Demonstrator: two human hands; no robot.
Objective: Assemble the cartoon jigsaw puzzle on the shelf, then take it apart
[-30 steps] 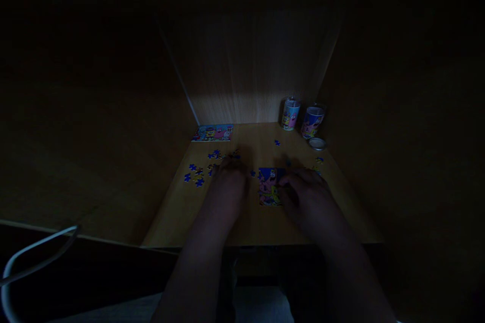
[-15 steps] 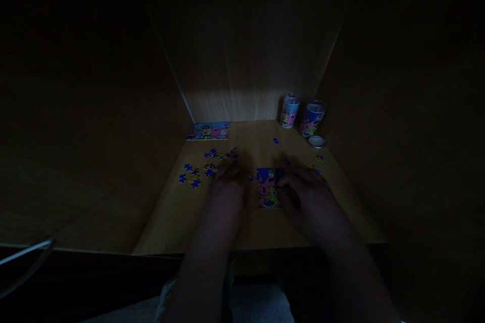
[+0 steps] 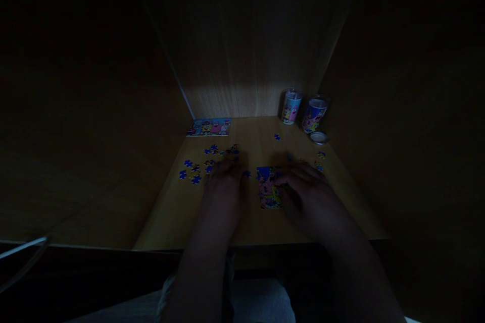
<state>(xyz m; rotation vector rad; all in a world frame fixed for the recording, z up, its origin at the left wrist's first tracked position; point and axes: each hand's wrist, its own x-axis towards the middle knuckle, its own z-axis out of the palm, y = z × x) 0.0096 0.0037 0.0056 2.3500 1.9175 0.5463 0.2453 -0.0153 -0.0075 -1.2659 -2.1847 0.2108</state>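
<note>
A partly joined jigsaw puzzle (image 3: 265, 189), with a blue top and pink and yellow cartoon figures, lies flat on the wooden tabletop between my hands. My right hand (image 3: 308, 189) bends over its right side, thumb and forefinger drawn together at the pieces; anything pinched there is hidden. Left of the puzzle, my left hand (image 3: 223, 186) rests low over the table with curled fingers, too dark to read clearly. A single blue puzzle piece (image 3: 247, 174) lies close beside its fingers. Loose pieces (image 3: 195, 174) spread beyond and left of that hand.
Two printed cans (image 3: 291, 108) stand at the back right, with a round lid (image 3: 319, 138) in front. A flat picture puzzle (image 3: 209, 127) lies at the back left. One blue piece (image 3: 277, 137) and more pieces (image 3: 319, 165) lie behind my right hand. Wooden panels enclose the table.
My right hand has slid slightly left, covering more of the puzzle. My left hand and the small blue piece beside it have shifted a little left. The camera view has tilted slightly.
</note>
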